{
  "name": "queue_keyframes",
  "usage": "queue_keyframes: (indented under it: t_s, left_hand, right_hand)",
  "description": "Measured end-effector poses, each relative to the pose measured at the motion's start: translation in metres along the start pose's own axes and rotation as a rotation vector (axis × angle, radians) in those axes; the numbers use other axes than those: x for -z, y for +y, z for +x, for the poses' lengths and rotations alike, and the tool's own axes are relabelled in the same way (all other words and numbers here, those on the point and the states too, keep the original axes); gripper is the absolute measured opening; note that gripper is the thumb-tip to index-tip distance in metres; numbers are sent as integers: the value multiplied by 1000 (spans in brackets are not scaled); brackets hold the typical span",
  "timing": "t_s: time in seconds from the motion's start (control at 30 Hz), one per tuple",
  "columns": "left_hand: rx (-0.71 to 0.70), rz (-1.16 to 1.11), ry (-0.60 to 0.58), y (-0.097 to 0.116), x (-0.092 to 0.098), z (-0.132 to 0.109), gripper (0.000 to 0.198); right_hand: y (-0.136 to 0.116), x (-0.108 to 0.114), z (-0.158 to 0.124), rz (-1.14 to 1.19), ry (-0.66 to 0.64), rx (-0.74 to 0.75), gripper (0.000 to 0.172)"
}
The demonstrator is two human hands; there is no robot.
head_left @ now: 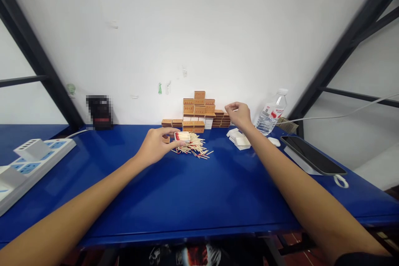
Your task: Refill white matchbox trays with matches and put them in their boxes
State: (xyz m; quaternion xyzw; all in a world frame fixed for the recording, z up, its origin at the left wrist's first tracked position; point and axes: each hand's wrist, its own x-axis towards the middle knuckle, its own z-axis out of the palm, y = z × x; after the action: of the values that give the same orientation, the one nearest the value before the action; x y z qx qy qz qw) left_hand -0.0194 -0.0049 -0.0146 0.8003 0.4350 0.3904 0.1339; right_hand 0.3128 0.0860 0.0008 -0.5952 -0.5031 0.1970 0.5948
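My left hand (157, 146) grips a small white matchbox tray (186, 141) filled with red-tipped matches, thumb in front and fingers behind. Just right of it lies a loose heap of matches (197, 145) on the blue table. My right hand (239, 114) is raised beside the stacked matchboxes, its fingers curled into a pinch; whether anything is between them I cannot make out. Orange matchboxes (199, 110) form a stepped pile against the wall, with more boxes (222, 119) stacked at its right. White empty-looking trays (239, 139) lie below my right hand.
A water bottle (272, 112) stands at the back right, near a phone (311, 154) resting tilted on a white object. On the left is a power strip (40, 170) with plugged-in adapters. A black object (101, 112) stands by the wall. Dark metal posts (34, 50) flank the table.
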Motion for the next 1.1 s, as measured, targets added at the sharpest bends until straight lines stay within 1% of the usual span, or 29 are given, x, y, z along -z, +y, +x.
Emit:
queue_keyframes:
  t_s: [0.03,0.07,0.13,0.17,0.2,0.27,0.37,0.47,0.53,0.6,0.63,0.67,0.73,0.83,0.93,1.03,1.1]
  left_hand:
    - [-6,-12,5,-1,-1,1,48]
    - [-12,-27,7,-1,-2,1,48]
    - [-27,-60,0,-2,-3,2,47]
    - [-36,-75,-5,-2,-4,3,46]
    - [-46,-89,-10,-1,-4,3,45]
    - [-62,-108,-22,0,-6,4,42]
    - [-67,-98,-26,1,-7,6,43]
    - [-61,-20,-34,-6,-5,9,55]
    - [-78,97,-61,-17,0,12,58]
    - [-100,264,-93,-33,8,15,51]
    - [-93,320,-138,-41,13,16,50]
    - [-81,350,-188,-50,18,16,50]
    - [-75,366,-247,-64,26,17,50]
    - [-91,330,-300,-76,31,18,46]
    - [-111,300,-322,-77,30,17,43]
    - [-143,326,-337,-78,27,17,41]
    - [-136,351,-332,-80,26,16,42]
  right_hand:
    - [-7,-1,-10,-59,-34,63,16]
    - [-15,-3,-23,-77,-158,72,21]
    - [-31,-12,-53,-28,-566,11,35]
    - [-38,-18,-68,1,-695,-17,37]
    - [-43,-23,-81,21,-776,-36,38]
    - [-52,-34,-102,30,-857,-94,40]
    - [-55,-43,-112,54,-861,-153,38]
    - [-50,-44,-103,59,-799,-164,38]
    - [-42,-40,-90,8,-721,-149,38]
    - [-31,-35,-77,-65,-641,-124,38]
    - [-24,-31,-70,-97,-612,-112,38]
    - [-18,-27,-63,-125,-593,-105,38]
    - [-7,-20,-52,-178,-581,-93,37]
    - [5,-13,-43,-232,-616,-78,30]
    - [10,-12,-42,-264,-680,-40,20]
    - [10,-14,-44,-317,-732,33,13]
    - [8,-15,-46,-368,-775,107,12]
